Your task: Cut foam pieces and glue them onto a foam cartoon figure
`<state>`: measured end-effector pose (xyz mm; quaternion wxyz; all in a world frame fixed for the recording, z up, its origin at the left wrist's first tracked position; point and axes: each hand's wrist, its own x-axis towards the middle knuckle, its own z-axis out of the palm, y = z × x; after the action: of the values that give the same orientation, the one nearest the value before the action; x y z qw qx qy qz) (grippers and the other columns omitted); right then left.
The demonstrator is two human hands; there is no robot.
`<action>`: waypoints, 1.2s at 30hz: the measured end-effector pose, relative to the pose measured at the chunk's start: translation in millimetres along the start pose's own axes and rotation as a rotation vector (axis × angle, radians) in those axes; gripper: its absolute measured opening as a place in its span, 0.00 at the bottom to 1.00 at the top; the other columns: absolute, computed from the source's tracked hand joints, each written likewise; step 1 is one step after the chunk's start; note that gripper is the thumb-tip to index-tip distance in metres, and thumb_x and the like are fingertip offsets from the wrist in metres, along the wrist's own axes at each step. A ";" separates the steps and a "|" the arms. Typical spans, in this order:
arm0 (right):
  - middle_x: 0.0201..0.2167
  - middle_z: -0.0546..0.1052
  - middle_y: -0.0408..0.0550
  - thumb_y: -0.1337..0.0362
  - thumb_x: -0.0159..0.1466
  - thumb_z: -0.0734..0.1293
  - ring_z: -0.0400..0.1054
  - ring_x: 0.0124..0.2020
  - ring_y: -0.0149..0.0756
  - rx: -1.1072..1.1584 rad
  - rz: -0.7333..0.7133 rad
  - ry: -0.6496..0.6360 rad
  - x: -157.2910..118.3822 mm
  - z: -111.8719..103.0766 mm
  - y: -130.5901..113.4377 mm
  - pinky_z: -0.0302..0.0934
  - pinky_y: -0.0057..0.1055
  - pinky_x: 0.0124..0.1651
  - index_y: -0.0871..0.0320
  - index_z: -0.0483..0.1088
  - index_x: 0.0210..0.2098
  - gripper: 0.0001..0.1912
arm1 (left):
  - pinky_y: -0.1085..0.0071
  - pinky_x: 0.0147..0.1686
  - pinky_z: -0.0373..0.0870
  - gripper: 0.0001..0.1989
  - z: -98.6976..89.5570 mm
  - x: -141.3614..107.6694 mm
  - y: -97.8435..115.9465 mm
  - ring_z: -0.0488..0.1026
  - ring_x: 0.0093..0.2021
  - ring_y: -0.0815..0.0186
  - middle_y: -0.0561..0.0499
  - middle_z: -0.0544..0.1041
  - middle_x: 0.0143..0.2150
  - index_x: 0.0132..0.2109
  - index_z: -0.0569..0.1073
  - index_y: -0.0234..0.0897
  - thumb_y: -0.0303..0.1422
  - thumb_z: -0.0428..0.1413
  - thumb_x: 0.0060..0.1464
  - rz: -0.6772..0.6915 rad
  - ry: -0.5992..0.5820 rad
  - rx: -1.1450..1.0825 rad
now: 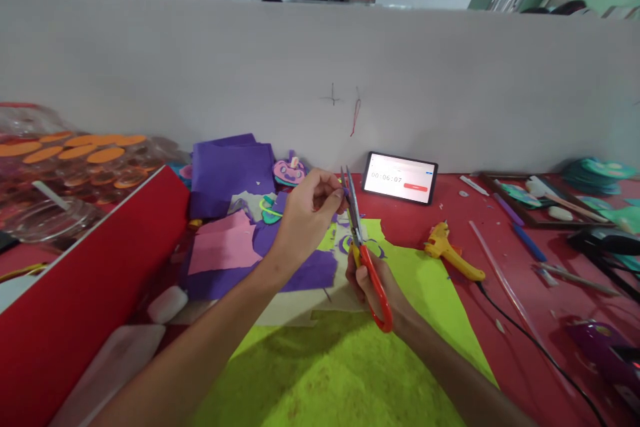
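My right hand (pixel 361 282) is closed around scissors (pixel 381 303) with red and yellow handles. Their blades point up and away from me, a little apart. Beside the blades, my left hand (pixel 311 205) pinches a tiny purple piece (pixel 345 193), partly hidden by the fingertips; it looks like foam or felt. Below the hands lie purple sheets (pixel 313 273) with cut edges, a pink sheet (pixel 223 243) and a bright yellow-green sheet (pixel 425 280). Behind my left hand sits a pink cut-out shape (pixel 289 172) with purple details.
A tablet (pixel 400 177) showing a timer leans against the white partition (pixel 250 80). To the right are a yellow glue gun (pixel 453 255) with a black cord, a clear stick (pixel 500 273) and a brown tray (pixel 565 219). A red panel (pixel 100 280) stands at left.
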<state>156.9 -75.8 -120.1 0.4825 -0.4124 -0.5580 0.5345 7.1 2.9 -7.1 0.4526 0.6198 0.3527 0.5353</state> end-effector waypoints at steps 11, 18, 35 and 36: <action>0.18 0.59 0.33 0.25 0.60 0.61 0.49 0.16 0.25 -0.086 0.002 0.024 -0.4 -4.8 -2.0 0.46 0.26 0.18 0.53 0.60 0.33 0.35 | 0.72 0.31 0.70 0.05 -0.2 -1.9 2.2 0.75 0.28 0.70 0.55 0.76 0.28 0.39 0.67 0.39 0.25 0.55 0.62 -0.009 -0.013 0.021; 0.19 0.58 0.34 0.24 0.60 0.60 0.50 0.16 0.26 -0.124 -0.006 0.035 -0.3 -7.7 4.3 0.45 0.26 0.17 0.53 0.60 0.32 0.36 | 0.72 0.31 0.69 0.04 -0.6 -1.4 -0.6 0.74 0.28 0.70 0.54 0.76 0.28 0.39 0.67 0.39 0.26 0.55 0.62 0.012 -0.009 0.030; 0.17 0.59 0.34 0.27 0.60 0.65 0.49 0.16 0.26 -0.094 0.038 0.042 1.0 -4.9 -9.8 0.44 0.25 0.16 0.53 0.60 0.31 0.34 | 0.72 0.33 0.72 0.01 -11.5 4.6 -1.0 0.75 0.31 0.70 0.53 0.76 0.31 0.40 0.73 0.38 0.28 0.57 0.60 0.066 -0.009 0.123; 0.17 0.59 0.34 0.28 0.60 0.65 0.49 0.16 0.26 -0.092 0.035 0.051 0.6 -5.1 -9.5 0.44 0.25 0.16 0.53 0.61 0.31 0.33 | 0.72 0.34 0.72 0.01 -11.8 4.8 -0.9 0.75 0.31 0.70 0.53 0.76 0.31 0.40 0.73 0.38 0.28 0.57 0.60 0.074 -0.004 0.148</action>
<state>162.3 -75.0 -110.7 0.4676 -0.4574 -0.5623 0.5060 -3.6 9.8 -6.1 0.3863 0.6652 0.3672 0.5229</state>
